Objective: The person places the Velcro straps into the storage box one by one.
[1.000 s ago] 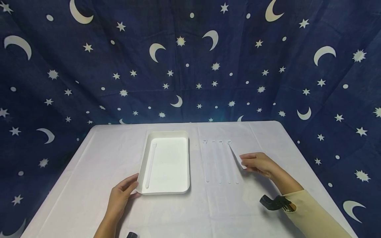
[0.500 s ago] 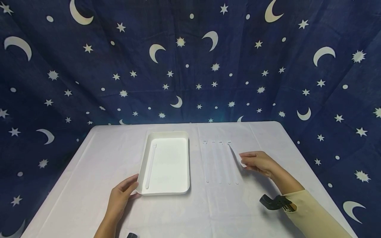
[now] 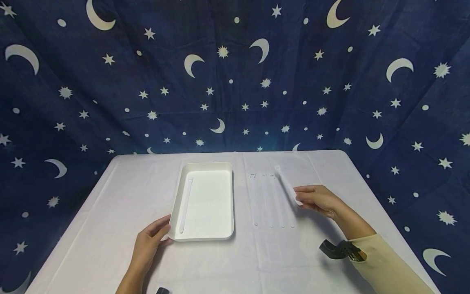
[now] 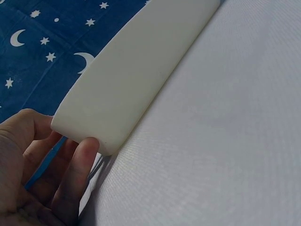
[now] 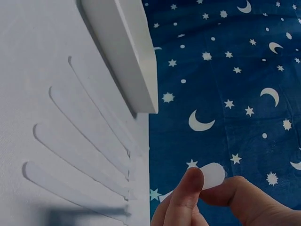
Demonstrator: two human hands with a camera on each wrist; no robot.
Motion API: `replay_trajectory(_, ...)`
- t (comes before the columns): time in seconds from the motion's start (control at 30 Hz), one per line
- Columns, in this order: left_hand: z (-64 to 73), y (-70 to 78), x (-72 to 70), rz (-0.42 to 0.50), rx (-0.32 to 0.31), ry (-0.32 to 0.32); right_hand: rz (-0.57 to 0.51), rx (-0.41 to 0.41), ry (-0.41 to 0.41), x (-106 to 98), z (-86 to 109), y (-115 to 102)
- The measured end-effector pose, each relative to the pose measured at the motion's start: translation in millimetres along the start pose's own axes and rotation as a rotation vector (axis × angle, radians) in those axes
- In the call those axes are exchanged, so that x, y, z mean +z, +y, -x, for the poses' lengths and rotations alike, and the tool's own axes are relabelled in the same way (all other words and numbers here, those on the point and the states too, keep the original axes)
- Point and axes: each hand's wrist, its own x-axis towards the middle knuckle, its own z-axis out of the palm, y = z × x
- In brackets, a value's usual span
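My right hand pinches a long, slim white plastic stick by its near end, between thumb and finger. The stick slants up and leftward, its far tip raised over the table. In the right wrist view its rounded end shows above the thumb. Several similar white sticks lie side by side under and left of it. My left hand holds the near left corner of a shallow white tray, fingers on its outer wall. One white stick with a small squarish head lies inside the tray, along its left side.
A white cloth covers the table. Behind and around it hangs a dark blue curtain with moons and stars. A black wrist mount sticks out from the right sleeve, low over the table.
The far end of the stick in my right hand has risen and swung slightly left and away. That hand has shifted up a little; the left hand and tray have stayed put.
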Motion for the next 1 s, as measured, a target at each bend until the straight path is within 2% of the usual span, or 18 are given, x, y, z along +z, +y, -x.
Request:
replay_trajectory(0.4,-0.3,-0.7,-0.1,0.010,-0.008,-0.001,-0.136,0.006,-0.038,4.2,-1.3,-1.4)
replay_trajectory(0.6,0.2,-0.7,0.2,-0.009,0.009,0.009,-0.201,0.004,-0.058,10.0,-1.3,-5.5)
replay_trajectory(1.0,-0.9,-1.8,0.3,0.012,0.014,0.002,-0.166,0.011,-0.081,23.7,-1.1,-15.4)
